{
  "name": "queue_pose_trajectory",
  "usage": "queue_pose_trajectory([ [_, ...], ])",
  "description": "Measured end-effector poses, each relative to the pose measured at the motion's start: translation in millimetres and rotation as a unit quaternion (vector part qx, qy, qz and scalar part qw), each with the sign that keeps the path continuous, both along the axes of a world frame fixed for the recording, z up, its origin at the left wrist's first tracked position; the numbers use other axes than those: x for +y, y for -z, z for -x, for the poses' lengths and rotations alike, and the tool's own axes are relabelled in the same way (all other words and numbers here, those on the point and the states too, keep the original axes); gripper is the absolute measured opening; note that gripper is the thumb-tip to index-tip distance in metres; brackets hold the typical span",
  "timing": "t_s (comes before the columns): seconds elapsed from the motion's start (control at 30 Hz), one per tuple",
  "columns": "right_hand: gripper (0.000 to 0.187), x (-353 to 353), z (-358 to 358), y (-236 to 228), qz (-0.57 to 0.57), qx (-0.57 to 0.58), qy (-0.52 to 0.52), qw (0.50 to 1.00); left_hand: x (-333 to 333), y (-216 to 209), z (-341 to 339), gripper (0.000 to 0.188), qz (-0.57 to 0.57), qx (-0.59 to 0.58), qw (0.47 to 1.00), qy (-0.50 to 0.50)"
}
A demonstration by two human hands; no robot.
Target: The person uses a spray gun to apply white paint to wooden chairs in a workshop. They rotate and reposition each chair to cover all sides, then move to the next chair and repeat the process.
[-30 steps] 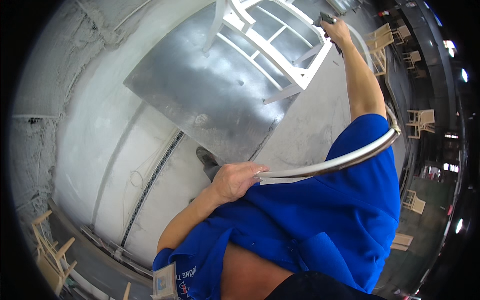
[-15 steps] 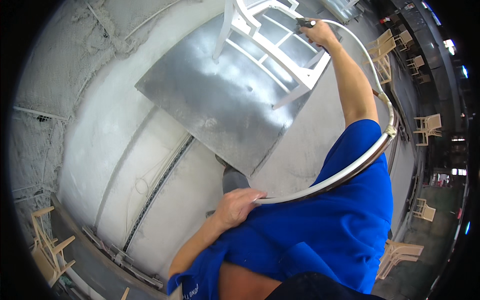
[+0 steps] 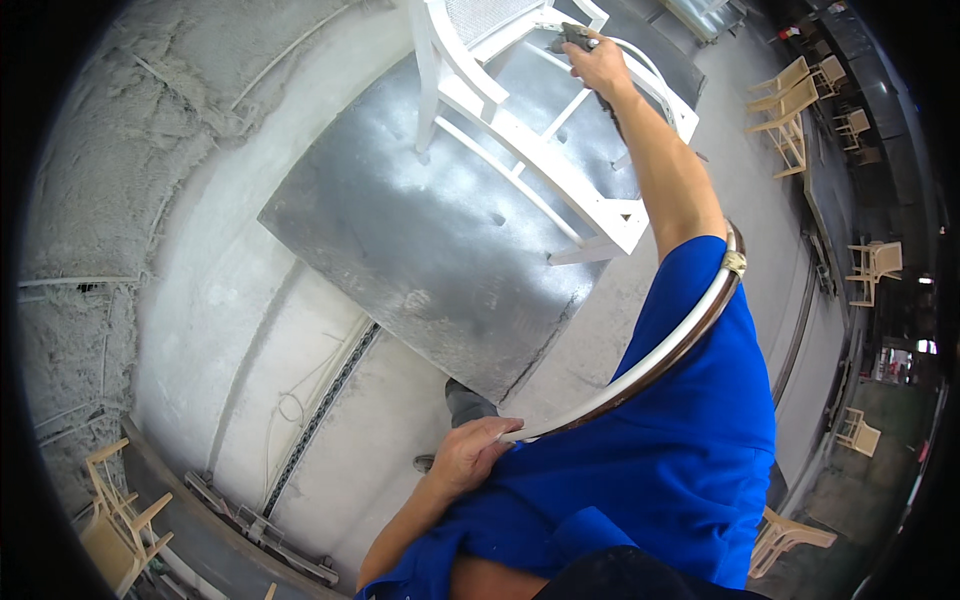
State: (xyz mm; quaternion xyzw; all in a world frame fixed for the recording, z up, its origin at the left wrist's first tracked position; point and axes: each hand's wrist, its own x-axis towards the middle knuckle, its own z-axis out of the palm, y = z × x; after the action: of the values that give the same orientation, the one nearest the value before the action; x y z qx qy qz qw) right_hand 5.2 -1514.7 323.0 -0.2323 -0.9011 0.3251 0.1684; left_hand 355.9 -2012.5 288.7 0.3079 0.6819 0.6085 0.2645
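My right hand [image 3: 603, 72] is closed around a dark spray gun [image 3: 574, 40], reaching in over a white chair frame [image 3: 560, 165]. The chair's legs rest on a grey metal sheet [image 3: 400, 270]; its top is cut off by the picture's edge, where a mesh panel [image 3: 490, 14] shows. Low by my body, my left hand [image 3: 470, 455] grips a white hose [image 3: 665, 355]. That hose runs along my right side beside a brown one, tied together with tape near my upper arm. Whether spray is leaving the gun, I cannot tell.
A chain track [image 3: 320, 420] runs across the pale floor left of my foot. Unpainted wooden chairs stand at the lower left [image 3: 120, 520] and along the right side [image 3: 790, 110]. A rough, coated grey wall [image 3: 90, 180] rises on the left.
My right hand with the spray gun has moved left and slightly up, farther over the chair. The chair has turned, bringing its mesh panel into view. The hose loop has dropped behind my right arm.
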Motion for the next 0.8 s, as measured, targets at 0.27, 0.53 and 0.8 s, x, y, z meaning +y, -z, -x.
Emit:
queue_pose_trajectory([
  [0.27, 0.029, 43.8, 8.0, 16.0, -0.271, 0.003, 0.037, 0.962, 7.9, 3.3, 19.6, 0.037, -0.027, -0.007, 0.999, 0.032],
  [0.53, 0.040, 105.2, -63.9, -75.8, -0.185, -0.362, 0.158, 0.900, 20.2, 10.5, 22.0, 0.043, -0.106, 0.028, 0.994, 0.013],
  [0.8, 0.032, 73.9, -111.7, -98.3, -0.515, -0.175, -0.023, 0.839, -24.3, 4.5, -12.1, 0.033, -0.120, 0.036, 0.992, 0.020],
])
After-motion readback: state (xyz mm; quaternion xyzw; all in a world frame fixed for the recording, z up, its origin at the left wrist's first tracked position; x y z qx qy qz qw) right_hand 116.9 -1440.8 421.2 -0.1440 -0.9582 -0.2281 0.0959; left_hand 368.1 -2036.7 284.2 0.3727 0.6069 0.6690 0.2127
